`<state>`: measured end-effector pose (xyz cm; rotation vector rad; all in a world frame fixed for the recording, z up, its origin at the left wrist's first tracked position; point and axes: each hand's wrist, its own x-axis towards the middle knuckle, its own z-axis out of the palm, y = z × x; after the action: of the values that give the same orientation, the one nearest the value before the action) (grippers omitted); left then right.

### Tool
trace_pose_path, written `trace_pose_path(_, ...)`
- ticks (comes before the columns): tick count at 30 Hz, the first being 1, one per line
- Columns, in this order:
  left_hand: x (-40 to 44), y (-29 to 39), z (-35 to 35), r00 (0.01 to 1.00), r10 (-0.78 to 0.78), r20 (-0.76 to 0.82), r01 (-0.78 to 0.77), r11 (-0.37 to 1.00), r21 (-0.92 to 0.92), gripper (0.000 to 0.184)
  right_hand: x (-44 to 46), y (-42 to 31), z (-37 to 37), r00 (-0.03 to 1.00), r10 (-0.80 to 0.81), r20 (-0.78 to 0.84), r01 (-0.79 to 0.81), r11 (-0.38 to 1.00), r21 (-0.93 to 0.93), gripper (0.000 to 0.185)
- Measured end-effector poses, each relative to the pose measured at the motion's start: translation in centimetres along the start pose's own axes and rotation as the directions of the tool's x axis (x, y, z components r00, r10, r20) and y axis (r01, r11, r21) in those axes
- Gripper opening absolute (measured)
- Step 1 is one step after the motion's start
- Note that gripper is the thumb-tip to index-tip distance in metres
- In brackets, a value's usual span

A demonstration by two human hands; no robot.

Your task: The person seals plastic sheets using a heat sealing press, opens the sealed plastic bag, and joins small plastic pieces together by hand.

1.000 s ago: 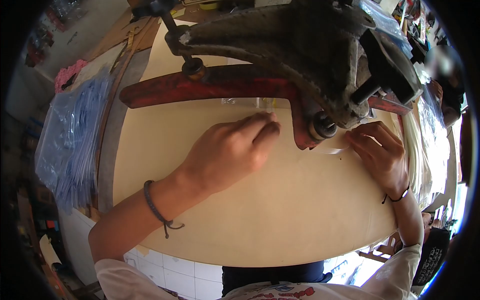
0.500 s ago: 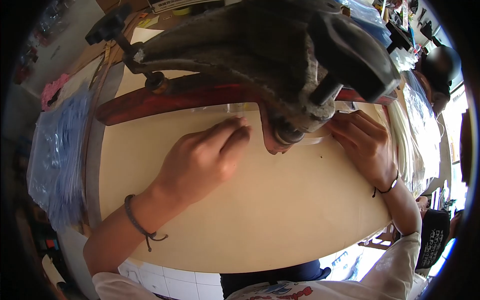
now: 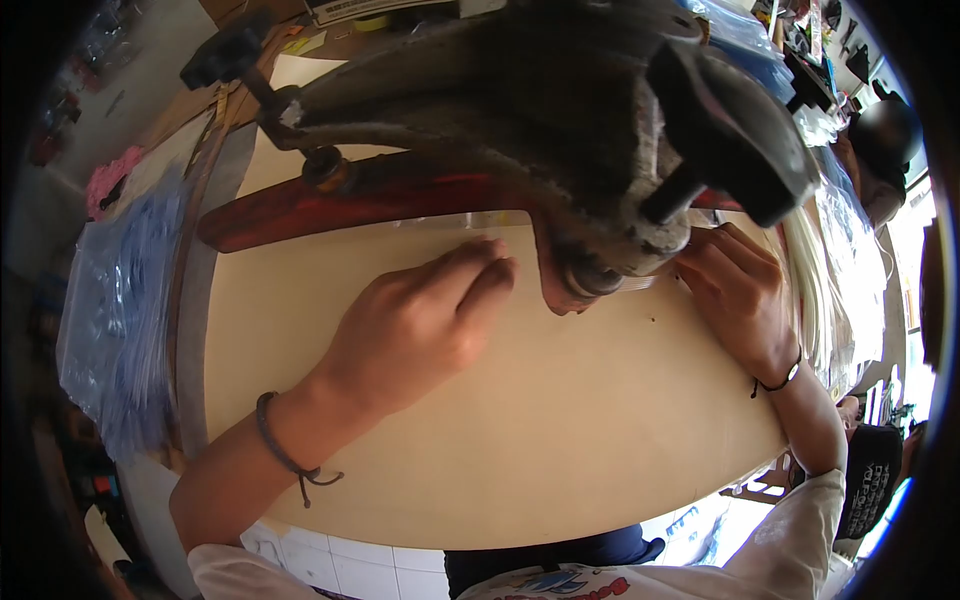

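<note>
My left hand point(image 3: 425, 325) is closed in a pinch in front of the red metal bar point(image 3: 370, 200), its fingertips at the edge of some clear plastic point(image 3: 455, 221) that shows under the bar. My right hand point(image 3: 738, 290) is also closed, its fingertips partly hidden behind the black knob. Near its fingers a ribbed edge of clear plastic point(image 3: 638, 284) comes out beside the machine's round metal foot. The dark cast-metal machine point(image 3: 480, 100) arches over the work and covers the middle of the plastic. Both hands rest close to the tan board point(image 3: 520, 430).
A stack of bluish plastic bags point(image 3: 115, 320) lies at the left edge. More clear plastic point(image 3: 845, 270) is piled on the right. The machine's black knobs point(image 3: 735, 130) jut out above my hands. Another person point(image 3: 880, 150) is at the far right.
The whole view has shifted slightly to the right. My right fingers sit a little closer to the machine's foot, and less of the ribbed plastic edge shows. Both hands stay pinched.
</note>
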<state>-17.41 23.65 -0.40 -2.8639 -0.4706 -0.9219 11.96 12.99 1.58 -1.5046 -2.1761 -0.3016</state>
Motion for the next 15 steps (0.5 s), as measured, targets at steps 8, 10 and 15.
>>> trace_pose_path(8, -0.21, 0.00, 0.20, 0.999, -0.026, 0.026, 0.026, 1.000, 0.005, 0.026, 0.11, -0.25, -0.18, 0.999, 0.027, 0.029, -0.025, 0.999, -0.040, 0.029)
trace_pose_path(10, -0.22, 0.03, 0.27, 0.999, -0.031, 0.034, 0.031, 1.000, 0.004, 0.026, 0.12, -0.23, -0.19, 0.999, 0.031, 0.038, -0.030, 0.999, -0.030, 0.029)
trace_pose_path(15, -0.12, 0.13, 0.25, 0.999, -0.032, 0.009, 0.032, 0.999, -0.006, 0.026, 0.04, 0.05, -0.13, 0.998, 0.034, 0.053, -0.034, 0.999, 0.010, 0.029)
